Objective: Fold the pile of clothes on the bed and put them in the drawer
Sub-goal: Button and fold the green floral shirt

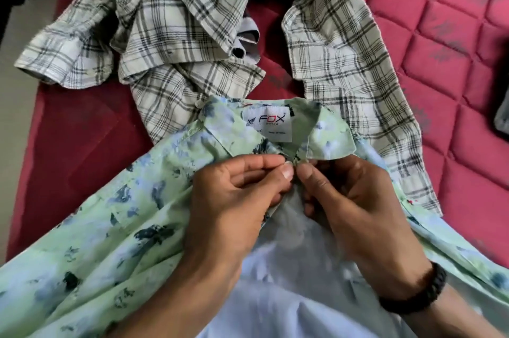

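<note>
Presently, step in hand: the top button of the green printed shirt is being done up at the neck, as I judge it; a preparation for folding, with no fold yet made and nothing gone to the drawer, which is out of view

Shirt: lies front-up on the bed, collar away from the person, white brand label showing inside the neck; the placket gapes below the hands, showing the pale lining

Left hand: fingers curled, thumb and forefinger pinching the left placket edge just under the collar

Right hand: fingers curled likewise, pinching the opposite edge; the two thumbs nearly touch; a black bracelet on the wrist

Button: too small to make out between the fingertips

Next move, by my judgement: seat the button through its hole, then smooth the front flat; a delicate pinch, not a pull

Beyond: a checked shirt lies crumpled just past the collar, unfolded; red quilted mattress beneath
</note>
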Motion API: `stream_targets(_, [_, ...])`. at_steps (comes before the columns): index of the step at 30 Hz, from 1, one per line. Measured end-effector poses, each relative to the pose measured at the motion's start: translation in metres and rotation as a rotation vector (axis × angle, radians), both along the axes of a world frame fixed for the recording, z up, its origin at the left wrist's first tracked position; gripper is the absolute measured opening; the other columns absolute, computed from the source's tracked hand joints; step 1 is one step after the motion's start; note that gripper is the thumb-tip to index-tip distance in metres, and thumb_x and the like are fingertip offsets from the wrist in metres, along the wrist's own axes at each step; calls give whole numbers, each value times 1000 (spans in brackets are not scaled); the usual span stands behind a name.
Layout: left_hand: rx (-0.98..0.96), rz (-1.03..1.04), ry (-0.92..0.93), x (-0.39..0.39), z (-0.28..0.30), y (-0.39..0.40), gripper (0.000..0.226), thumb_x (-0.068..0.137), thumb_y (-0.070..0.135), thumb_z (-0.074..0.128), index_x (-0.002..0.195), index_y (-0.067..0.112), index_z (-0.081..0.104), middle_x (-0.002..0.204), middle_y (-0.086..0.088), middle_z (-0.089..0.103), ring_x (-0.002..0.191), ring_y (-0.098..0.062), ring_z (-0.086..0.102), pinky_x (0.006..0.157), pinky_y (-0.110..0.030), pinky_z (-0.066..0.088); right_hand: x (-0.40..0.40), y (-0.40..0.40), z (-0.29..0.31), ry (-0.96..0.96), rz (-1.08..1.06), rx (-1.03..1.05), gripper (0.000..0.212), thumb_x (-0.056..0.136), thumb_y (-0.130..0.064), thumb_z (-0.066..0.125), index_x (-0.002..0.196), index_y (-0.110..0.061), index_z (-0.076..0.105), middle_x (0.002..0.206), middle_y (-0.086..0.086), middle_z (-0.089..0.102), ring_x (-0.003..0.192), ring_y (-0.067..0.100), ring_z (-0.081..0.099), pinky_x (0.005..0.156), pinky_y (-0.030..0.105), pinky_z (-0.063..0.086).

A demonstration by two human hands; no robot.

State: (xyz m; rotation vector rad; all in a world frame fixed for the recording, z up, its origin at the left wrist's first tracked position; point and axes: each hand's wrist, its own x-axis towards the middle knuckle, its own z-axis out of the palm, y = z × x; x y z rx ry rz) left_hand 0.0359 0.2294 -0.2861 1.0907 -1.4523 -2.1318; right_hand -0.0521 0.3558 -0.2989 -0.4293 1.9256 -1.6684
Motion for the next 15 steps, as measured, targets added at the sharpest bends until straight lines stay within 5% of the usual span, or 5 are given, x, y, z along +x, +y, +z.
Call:
stream_targets(7, [-236,-41,15,7,-6,2,15,83,10,83,91,24,82,82,0,79,76,-12,76,68,-18,57,-3,0,10,-56,28,48,30,98,-27,70,80,-3,69,60,9,62,51,17,54,49,28,42])
stream_targets(10, [-324,-34,24,8,-9,5,19,85,13,83,92,30,81,83,4,79,78,-10,76,68,-19,57,1,0,16,-19,51,104,35,99,-23,68,66,-13,64,52,1,56,44,9,46,43,20,35])
stream_targets(15, [-347,-71,9,9,-11,4,16,81,22,82,93,33,80,83,6,79,81,-11,77,72,-18,58,13,-4,15,48,-81,159,26,95,-22,72,72,-10,69,54,0,59,49,12,45,48,36,37])
